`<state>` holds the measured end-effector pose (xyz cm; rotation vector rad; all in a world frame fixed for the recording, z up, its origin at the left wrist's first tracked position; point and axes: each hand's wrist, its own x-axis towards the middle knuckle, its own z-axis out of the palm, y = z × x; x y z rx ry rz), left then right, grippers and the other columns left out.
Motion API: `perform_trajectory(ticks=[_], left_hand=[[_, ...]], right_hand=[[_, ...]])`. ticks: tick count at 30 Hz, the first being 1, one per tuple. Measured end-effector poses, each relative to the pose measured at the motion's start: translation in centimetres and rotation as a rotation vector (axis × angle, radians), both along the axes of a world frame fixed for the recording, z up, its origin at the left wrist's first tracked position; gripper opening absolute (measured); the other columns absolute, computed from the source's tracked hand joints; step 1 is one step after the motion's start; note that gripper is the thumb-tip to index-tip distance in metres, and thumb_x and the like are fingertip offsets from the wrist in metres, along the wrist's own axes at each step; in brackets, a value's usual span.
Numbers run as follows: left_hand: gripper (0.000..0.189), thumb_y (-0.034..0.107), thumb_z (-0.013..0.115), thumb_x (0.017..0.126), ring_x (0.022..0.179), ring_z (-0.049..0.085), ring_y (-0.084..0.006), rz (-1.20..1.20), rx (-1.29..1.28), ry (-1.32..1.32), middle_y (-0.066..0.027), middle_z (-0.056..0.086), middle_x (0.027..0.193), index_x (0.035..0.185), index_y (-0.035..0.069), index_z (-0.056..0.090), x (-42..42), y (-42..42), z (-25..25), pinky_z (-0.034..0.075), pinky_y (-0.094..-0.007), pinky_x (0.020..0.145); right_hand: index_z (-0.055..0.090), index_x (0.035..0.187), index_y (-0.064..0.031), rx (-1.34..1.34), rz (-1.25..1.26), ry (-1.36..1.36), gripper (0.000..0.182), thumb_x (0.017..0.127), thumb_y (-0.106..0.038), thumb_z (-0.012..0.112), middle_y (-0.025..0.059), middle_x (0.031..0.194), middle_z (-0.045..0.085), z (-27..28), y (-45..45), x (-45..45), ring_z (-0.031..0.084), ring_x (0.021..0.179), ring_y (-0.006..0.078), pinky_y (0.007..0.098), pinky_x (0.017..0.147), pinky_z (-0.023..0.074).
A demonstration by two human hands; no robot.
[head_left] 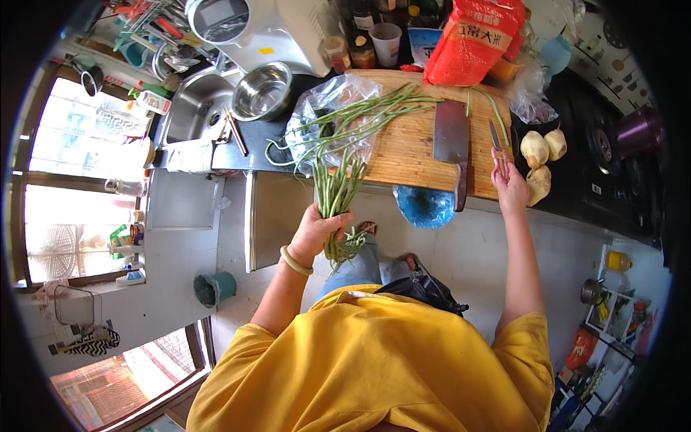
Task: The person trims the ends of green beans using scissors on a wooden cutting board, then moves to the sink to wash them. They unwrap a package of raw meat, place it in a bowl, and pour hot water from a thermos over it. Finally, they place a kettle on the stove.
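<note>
My left hand (319,229) grips a bundle of long green beans (337,186) in front of the counter edge, their lower ends hanging below my fist. More long beans (372,116) lie loose across a clear plastic bag (334,100) and the wooden cutting board (402,143). At the board's right side my right hand (510,189) holds scissors with pink handles (499,162), blades pointing away from me. A cleaver (451,132) rests flat on the board, its handle over the front edge. Single bean pieces (491,108) lie near the scissors.
Below the board's front edge is a blue plastic-lined container (425,208). Several peeled bulbs or roots (534,148) sit right of the board, beside the black stove (583,178). Leftward are a steel bowl (263,92) and a sink (197,108). A red rice bag (472,43) stands behind.
</note>
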<state>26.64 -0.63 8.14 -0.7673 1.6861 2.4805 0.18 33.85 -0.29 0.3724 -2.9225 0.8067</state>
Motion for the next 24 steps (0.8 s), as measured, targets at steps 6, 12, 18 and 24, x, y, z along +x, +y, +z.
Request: perform_trajectory(ticks=[6,12,18,24], left_hand=[[0.011,0.003,0.067,0.082,0.047,0.047,-0.0063,0.101,-0.260,0.009,0.0017,0.053,0.062,0.079,0.005,0.056,1.6,-3.0,4.8,0.037,-0.0213,0.042],[0.009,0.006,0.067,0.082,0.044,0.045,-0.0043,0.152,-0.714,0.025,0.0025,0.053,0.060,0.084,0.002,0.060,-0.1,-6.3,10.8,0.035,-0.0206,0.039],[0.025,0.015,0.067,0.075,0.066,0.061,-0.0332,0.028,-1.355,0.179,-0.0188,0.062,0.071,0.090,-0.003,0.061,-9.4,-6.3,16.9,0.048,-0.0381,0.061],[0.032,0.024,0.065,0.072,0.086,0.064,-0.0371,-0.470,-1.679,-0.076,-0.0216,0.065,0.089,0.094,0.000,0.064,-23.3,-5.3,7.5,0.052,-0.0427,0.075]], right_hand=[[0.046,0.134,-0.0174,0.242,0.038,0.020,0.061,0.077,-0.022,0.068,0.0149,0.091,0.062,-0.3,-1.4,-1.7,0.061,0.085,0.0319,0.0409,0.075,0.0491],[0.048,0.132,-0.0180,0.245,0.068,0.024,0.060,0.076,-0.018,0.069,0.0133,0.088,0.061,1.1,-2.6,0.0,0.061,0.085,0.0303,0.0406,0.074,0.0494],[0.060,0.098,-0.0038,0.065,0.132,0.154,0.029,0.074,-0.017,0.070,0.0135,0.098,0.063,1.5,-1.6,2.7,0.060,0.092,0.0333,0.0419,0.078,0.0483],[0.060,0.099,-0.0023,-0.056,0.073,-0.071,0.030,0.075,-0.019,0.069,0.0154,0.097,0.062,1.1,-1.5,7.7,0.060,0.088,0.0353,0.0417,0.075,0.0483]])
